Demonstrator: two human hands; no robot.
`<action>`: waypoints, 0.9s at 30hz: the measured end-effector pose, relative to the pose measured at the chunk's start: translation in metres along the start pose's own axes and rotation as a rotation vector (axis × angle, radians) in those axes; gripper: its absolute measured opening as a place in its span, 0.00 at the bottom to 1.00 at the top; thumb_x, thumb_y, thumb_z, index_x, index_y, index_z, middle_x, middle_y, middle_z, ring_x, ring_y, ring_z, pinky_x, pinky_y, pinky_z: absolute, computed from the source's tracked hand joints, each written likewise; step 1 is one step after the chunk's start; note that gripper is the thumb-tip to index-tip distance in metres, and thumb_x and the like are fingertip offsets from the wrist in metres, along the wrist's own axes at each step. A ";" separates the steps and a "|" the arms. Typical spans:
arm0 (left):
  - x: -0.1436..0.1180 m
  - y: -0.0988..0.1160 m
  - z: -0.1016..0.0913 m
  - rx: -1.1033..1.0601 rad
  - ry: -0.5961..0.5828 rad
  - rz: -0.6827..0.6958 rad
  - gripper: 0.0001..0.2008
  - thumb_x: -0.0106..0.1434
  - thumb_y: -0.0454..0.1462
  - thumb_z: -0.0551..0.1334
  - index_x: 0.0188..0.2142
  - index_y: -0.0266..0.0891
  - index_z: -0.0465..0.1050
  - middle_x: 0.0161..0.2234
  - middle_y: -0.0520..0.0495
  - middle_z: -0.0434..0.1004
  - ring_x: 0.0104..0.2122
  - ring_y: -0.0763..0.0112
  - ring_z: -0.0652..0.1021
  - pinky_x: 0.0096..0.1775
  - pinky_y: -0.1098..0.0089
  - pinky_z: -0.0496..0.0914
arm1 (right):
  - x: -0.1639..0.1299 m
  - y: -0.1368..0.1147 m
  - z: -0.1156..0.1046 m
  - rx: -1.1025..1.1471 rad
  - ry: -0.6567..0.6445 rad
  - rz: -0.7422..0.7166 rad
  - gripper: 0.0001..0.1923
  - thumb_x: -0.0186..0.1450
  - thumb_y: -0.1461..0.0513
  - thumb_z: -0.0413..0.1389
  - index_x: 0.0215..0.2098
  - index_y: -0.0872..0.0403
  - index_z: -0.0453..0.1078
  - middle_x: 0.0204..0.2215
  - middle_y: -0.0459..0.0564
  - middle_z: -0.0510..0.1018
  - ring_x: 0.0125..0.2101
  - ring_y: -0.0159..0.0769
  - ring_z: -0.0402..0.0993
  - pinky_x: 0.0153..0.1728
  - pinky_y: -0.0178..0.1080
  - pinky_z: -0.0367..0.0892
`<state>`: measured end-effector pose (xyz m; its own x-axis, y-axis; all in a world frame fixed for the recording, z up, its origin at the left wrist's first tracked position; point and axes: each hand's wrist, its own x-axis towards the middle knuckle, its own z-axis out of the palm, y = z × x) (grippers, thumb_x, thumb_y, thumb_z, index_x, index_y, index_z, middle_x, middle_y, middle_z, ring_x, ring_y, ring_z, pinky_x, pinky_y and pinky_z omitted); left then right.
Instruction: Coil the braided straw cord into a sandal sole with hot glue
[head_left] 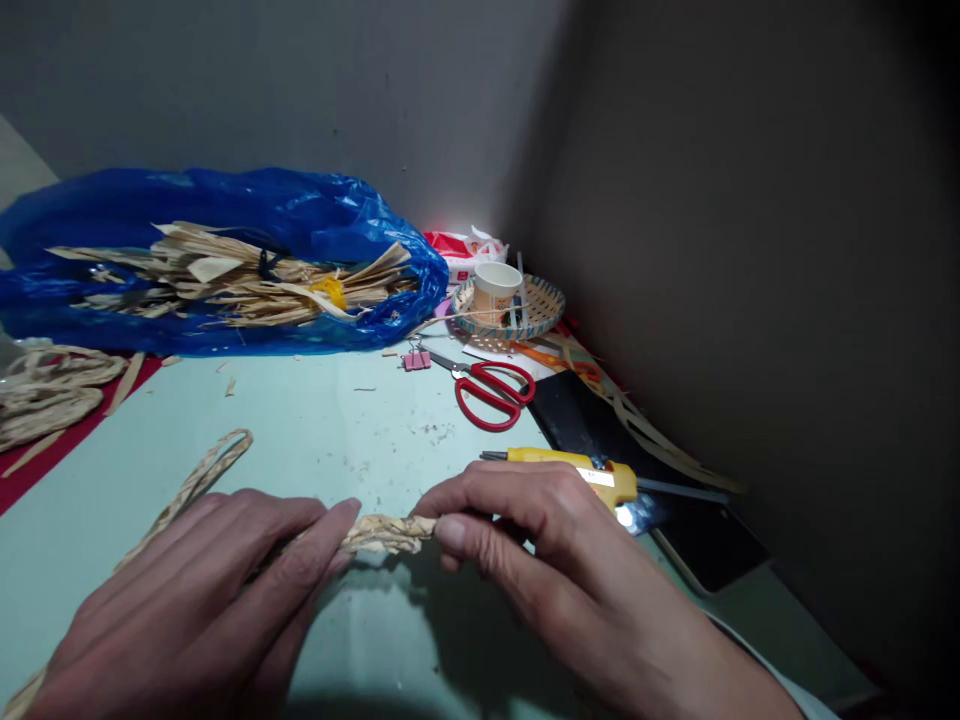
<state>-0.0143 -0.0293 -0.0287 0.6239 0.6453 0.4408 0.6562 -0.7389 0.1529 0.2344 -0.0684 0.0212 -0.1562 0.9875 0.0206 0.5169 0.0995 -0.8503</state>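
Beyond our hands we see red scissors (495, 392), a pink binder clip (416, 359), and a blue bag (315, 225) of dried strips; a yellow glue gun (577, 466) lies just right.

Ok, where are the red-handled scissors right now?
In the head view, the red-handled metal scissors lie on the pale green table, right of centre, between the small pink binder clip and the yellow glue gun, beyond the right hand.

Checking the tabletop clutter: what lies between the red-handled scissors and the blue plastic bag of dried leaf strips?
In the head view, a small pink binder clip lies between the red-handled scissors and the blue plastic bag.
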 end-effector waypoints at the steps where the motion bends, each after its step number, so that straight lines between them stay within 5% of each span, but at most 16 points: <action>1: 0.001 0.001 -0.001 -0.001 0.001 -0.001 0.17 0.68 0.33 0.57 0.53 0.50 0.74 0.41 0.44 0.84 0.37 0.54 0.80 0.41 0.52 0.70 | 0.001 0.000 -0.001 0.039 -0.023 0.041 0.09 0.73 0.61 0.57 0.39 0.44 0.80 0.35 0.39 0.83 0.40 0.36 0.75 0.38 0.38 0.65; 6: 0.004 0.005 -0.002 -0.023 0.001 -0.009 0.16 0.68 0.31 0.57 0.52 0.49 0.72 0.39 0.45 0.81 0.37 0.55 0.79 0.42 0.52 0.68 | 0.003 0.001 -0.004 0.234 -0.152 0.145 0.15 0.74 0.60 0.53 0.30 0.49 0.75 0.25 0.38 0.76 0.23 0.29 0.62 0.24 0.34 0.53; 12: 0.002 0.002 0.001 -0.062 0.003 -0.047 0.15 0.70 0.33 0.55 0.50 0.49 0.74 0.40 0.44 0.81 0.40 0.53 0.78 0.44 0.51 0.67 | 0.004 0.006 -0.002 0.237 -0.192 0.123 0.11 0.75 0.60 0.52 0.51 0.42 0.73 0.24 0.37 0.74 0.21 0.29 0.59 0.23 0.34 0.53; 19: 0.003 -0.003 0.001 -0.112 0.029 -0.017 0.25 0.70 0.34 0.54 0.62 0.61 0.66 0.42 0.49 0.80 0.41 0.58 0.77 0.47 0.55 0.65 | 0.008 0.003 -0.007 0.205 -0.227 0.057 0.09 0.75 0.63 0.52 0.48 0.46 0.73 0.25 0.38 0.73 0.27 0.30 0.66 0.27 0.33 0.57; 27: 0.006 -0.002 0.005 -0.043 0.089 -0.020 0.20 0.68 0.34 0.55 0.54 0.59 0.73 0.42 0.48 0.82 0.40 0.56 0.79 0.44 0.54 0.68 | 0.003 0.004 0.004 -0.025 -0.130 -0.075 0.06 0.76 0.59 0.54 0.49 0.44 0.72 0.34 0.37 0.79 0.38 0.32 0.73 0.38 0.34 0.62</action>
<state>-0.0099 -0.0232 -0.0307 0.5696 0.6414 0.5139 0.6481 -0.7350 0.1990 0.2329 -0.0660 0.0160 -0.3016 0.9533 0.0136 0.5201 0.1765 -0.8357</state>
